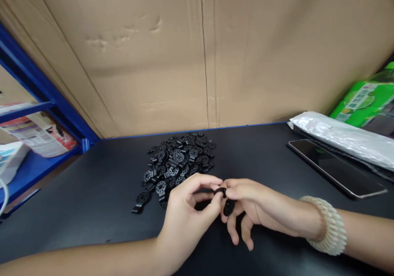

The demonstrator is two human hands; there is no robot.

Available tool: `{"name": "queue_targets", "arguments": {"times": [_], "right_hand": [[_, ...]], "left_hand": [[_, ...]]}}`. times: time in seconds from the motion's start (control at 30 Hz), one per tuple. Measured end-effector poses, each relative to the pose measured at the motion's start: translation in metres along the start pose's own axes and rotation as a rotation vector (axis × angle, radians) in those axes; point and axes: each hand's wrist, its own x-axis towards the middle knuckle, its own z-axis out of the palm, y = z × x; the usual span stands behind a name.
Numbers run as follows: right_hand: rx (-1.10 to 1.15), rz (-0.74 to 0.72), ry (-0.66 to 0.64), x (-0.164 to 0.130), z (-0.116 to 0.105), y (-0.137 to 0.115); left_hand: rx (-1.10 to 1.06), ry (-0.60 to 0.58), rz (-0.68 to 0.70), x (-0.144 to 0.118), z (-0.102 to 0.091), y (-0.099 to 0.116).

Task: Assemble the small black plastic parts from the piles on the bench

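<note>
In front of me my left hand (pixel 192 218) is closed, its thumb and forefinger pinching a small black plastic part (pixel 228 207). Fingers of my right hand (pixel 246 198) close on the same part from the other side, while its lower fingers hang loosely curled. A rounded end of the part shows below the fingertips; the rest is largely covered, so I cannot tell whether it is one piece or two. Just beyond my left hand lies a heap of black plastic pieces (pixel 178 157), round and perforated with short tabs. One such piece (pixel 140 202) rests at the heap's near left edge.
A black tabletop (pixel 92 210) runs back to a cardboard wall (pixel 154 62). On the right lie a phone (pixel 335 167), a silvery plastic package (pixel 344 134) and a green-labelled bottle (pixel 360 99). A blue shelf frame (pixel 46 103) with packets stands at left.
</note>
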Motion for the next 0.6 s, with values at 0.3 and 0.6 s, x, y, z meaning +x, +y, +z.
{"name": "queue_targets", "arguments": {"times": [0.3, 0.6], "right_hand": [[-0.409, -0.064, -0.082, 0.003, -0.023, -0.014], [-1.352, -0.473, 0.381, 0.006, -0.059, -0.032]], "left_hand": [[-0.007, 0.02, -0.089, 0.007, -0.005, -0.002], [0.141, -0.111, 0.005, 0.002, -0.001, -0.002]]}}
